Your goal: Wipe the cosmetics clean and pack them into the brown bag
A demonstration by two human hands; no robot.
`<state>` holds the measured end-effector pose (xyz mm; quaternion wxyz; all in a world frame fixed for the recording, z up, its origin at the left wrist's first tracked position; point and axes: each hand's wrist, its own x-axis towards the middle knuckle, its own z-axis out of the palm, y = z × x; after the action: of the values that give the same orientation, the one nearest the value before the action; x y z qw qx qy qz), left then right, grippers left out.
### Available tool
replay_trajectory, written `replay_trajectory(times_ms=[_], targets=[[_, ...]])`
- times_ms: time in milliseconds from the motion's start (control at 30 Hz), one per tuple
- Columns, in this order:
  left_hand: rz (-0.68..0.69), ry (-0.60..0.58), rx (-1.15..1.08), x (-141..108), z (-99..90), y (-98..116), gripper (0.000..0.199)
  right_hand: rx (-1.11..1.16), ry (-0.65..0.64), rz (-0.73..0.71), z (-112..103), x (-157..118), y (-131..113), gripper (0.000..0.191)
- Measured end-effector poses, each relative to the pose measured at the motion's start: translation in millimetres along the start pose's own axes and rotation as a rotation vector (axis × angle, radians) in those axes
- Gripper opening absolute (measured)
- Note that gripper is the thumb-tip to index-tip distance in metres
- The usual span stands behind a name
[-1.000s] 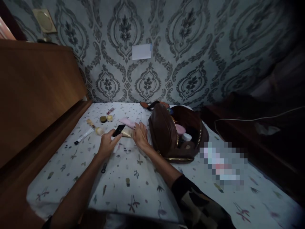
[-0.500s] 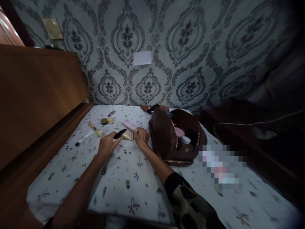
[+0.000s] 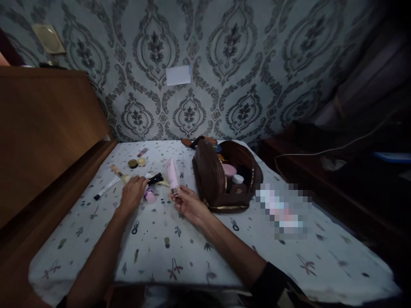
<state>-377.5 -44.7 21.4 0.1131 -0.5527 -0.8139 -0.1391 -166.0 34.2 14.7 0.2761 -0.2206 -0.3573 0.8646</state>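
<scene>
My left hand [image 3: 131, 192] is closed around one end of a small black tube [image 3: 156, 179], which points to the right from the fingertips. My right hand [image 3: 191, 205], palm partly turned up, pinches a pale pink squeeze tube [image 3: 172, 172] by its silver cap; the tube stands nearly upright. Between the hands lies a small pink and purple container [image 3: 150, 196]. A cream-coloured item [image 3: 164, 183] lies partly hidden behind the black tube. The open brown cosmetic bag [image 3: 208, 188] stands right of my right hand, with a white-lidded jar [image 3: 237, 179] and a pink item [image 3: 229, 170] inside.
Left of my left hand lie a makeup brush [image 3: 116, 170] and a white tube with a black cap [image 3: 107, 188]. Farther back are a small open pot [image 3: 132, 163], a yellowish pot [image 3: 141, 161] and a small reddish tube [image 3: 142, 152]. A wooden cabinet [image 3: 48, 128] borders the left.
My right hand has raised the pink tube from lying tilted to nearly upright. My left hand has drawn leftward with the black tube, and the pink and purple container shows. The view has shifted right.
</scene>
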Motion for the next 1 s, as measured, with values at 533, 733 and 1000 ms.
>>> replay_trajectory(times_ms=[533,733,1000], targets=[[-0.235,0.234,-0.25,0,-4.9,-17,0.04,0.01,-0.273,0.124,-4,-26,10,0.065],[-0.275,0.437,-0.364,-4,-25.7,-3,0.035,0.01,-0.274,0.125,-5,-24,11,0.059],[0.008,0.373,-0.678,-27,-33.8,74,0.043,0.025,-0.239,0.099,-2,-18,18,0.035]])
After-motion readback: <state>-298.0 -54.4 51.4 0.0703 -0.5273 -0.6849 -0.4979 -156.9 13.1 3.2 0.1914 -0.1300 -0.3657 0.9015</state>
